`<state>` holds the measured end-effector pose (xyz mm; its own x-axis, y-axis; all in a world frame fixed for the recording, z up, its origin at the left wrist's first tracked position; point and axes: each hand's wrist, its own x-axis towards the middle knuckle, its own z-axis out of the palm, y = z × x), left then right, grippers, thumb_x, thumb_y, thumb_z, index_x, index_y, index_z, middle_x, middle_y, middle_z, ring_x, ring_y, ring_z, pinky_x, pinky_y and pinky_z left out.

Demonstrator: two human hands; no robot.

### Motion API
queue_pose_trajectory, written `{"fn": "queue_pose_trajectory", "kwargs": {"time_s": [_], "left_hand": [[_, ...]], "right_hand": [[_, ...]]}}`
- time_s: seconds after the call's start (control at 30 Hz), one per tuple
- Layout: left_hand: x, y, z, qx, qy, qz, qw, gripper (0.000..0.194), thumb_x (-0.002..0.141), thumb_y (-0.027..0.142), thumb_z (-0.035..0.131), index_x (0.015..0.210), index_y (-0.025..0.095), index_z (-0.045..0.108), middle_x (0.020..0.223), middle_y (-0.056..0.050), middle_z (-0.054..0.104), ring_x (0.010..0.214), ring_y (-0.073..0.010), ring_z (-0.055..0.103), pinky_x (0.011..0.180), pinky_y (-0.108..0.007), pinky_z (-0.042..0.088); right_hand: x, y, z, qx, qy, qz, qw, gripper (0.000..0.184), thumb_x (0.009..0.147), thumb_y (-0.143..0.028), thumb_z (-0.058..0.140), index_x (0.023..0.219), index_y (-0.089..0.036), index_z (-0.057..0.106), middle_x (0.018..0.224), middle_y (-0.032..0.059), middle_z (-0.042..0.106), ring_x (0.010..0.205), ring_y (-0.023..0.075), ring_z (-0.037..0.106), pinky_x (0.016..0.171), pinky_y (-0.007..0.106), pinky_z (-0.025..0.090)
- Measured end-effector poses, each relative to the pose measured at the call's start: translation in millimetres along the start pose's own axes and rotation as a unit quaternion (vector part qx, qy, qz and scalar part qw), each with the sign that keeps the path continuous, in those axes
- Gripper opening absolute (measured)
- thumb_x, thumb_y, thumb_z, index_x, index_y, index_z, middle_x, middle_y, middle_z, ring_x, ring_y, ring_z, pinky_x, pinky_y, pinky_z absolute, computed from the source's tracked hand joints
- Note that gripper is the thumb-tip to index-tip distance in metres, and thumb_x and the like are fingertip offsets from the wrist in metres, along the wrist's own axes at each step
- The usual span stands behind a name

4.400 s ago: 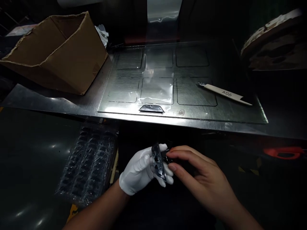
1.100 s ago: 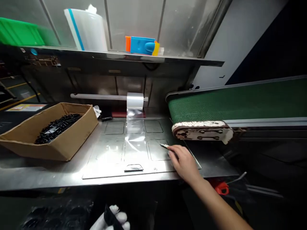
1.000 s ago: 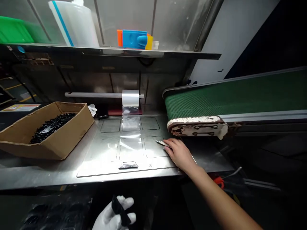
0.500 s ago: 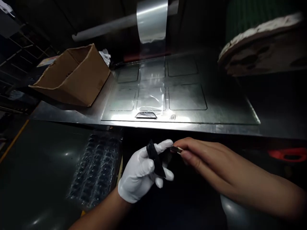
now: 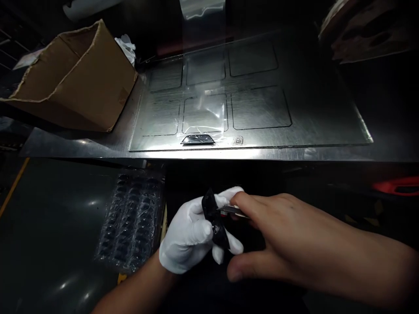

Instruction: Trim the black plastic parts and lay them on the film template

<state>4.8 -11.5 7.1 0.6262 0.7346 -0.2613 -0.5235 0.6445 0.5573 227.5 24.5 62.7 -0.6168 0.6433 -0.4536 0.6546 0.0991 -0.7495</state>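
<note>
A small black glossy piece (image 5: 209, 209) with pointed ends stands tilted between the fingers and thumb of my left hand (image 5: 185, 231), which wears a white glove. My bare right hand (image 5: 278, 235) grips a thin, pointed metal blade (image 5: 231, 210) with its fingers. The thumb is spread away below. The blade's tip is at the black piece, but whether they touch I cannot tell; the blade's rear end is hidden by my fingers. On the glass plate (image 5: 314, 126) beyond lies a flat, dark trapezoid piece (image 5: 198, 139).
An open cardboard box (image 5: 94, 91) stands on the metal bench (image 5: 88, 146) at left. Below it, a plastic-wrapped tray (image 5: 131, 218) holds rows of dark parts. A strip of clear film (image 5: 204, 109) hangs onto the plate. Something red (image 5: 397, 186) sits at far right.
My right hand has moved left, bringing the blade to the black piece, and its thumb has spread away downward. The view has shifted, so the bench sits higher.
</note>
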Motion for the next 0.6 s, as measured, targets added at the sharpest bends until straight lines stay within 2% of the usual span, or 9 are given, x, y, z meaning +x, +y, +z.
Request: {"fn": "queue_pose_trajectory", "kwargs": {"time_s": [0.13,0.27,0.43,0.6], "left_hand": [[-3,-1,-3.9,-0.009,-0.004,-0.001,1.000,0.070,0.093,0.039,0.082,0.155,0.015,0.057,0.086,-0.009,0.077,0.055,-0.0069,0.063,0.050,-0.010,0.049],[-6,0,-6.2,-0.006,-0.004,-0.030,1.000,0.075,0.091,0.042,0.084,0.155,0.014,0.056,0.078,-0.006,0.073,0.048,-0.0045,0.054,0.046,-0.011,0.042],[-6,6,-2.5,0.015,0.019,-0.054,0.998,0.073,0.088,0.044,0.086,0.151,0.015,0.061,0.096,-0.014,0.077,0.043,-0.0008,0.046,0.038,-0.013,0.027],[-5,10,2.3,0.031,0.047,-0.056,0.997,0.066,0.086,0.046,0.089,0.141,0.016,0.070,0.109,-0.017,0.076,0.043,0.0017,0.044,0.037,-0.013,0.026]], "right_hand": [[1,0,9,-0.037,0.013,-0.002,0.999,0.055,0.082,-0.078,0.075,0.097,-0.028,0.059,0.081,-0.0034,0.072,0.063,0.0207,0.067,0.050,0.029,0.041],[6,-3,17,-0.089,0.078,-0.016,0.993,0.054,0.086,-0.077,0.071,0.099,-0.026,0.063,0.074,0.0004,0.071,0.063,0.0229,0.069,0.053,0.030,0.043],[11,-6,24,-0.161,0.140,-0.023,0.977,0.055,0.088,-0.078,0.066,0.100,-0.025,0.064,0.072,0.0019,0.070,0.064,0.0254,0.070,0.055,0.031,0.045],[6,-3,24,-0.184,0.132,-0.037,0.973,0.055,0.090,-0.080,0.063,0.096,-0.025,0.062,0.068,0.0007,0.071,0.055,0.0229,0.067,0.049,0.030,0.039]]}}
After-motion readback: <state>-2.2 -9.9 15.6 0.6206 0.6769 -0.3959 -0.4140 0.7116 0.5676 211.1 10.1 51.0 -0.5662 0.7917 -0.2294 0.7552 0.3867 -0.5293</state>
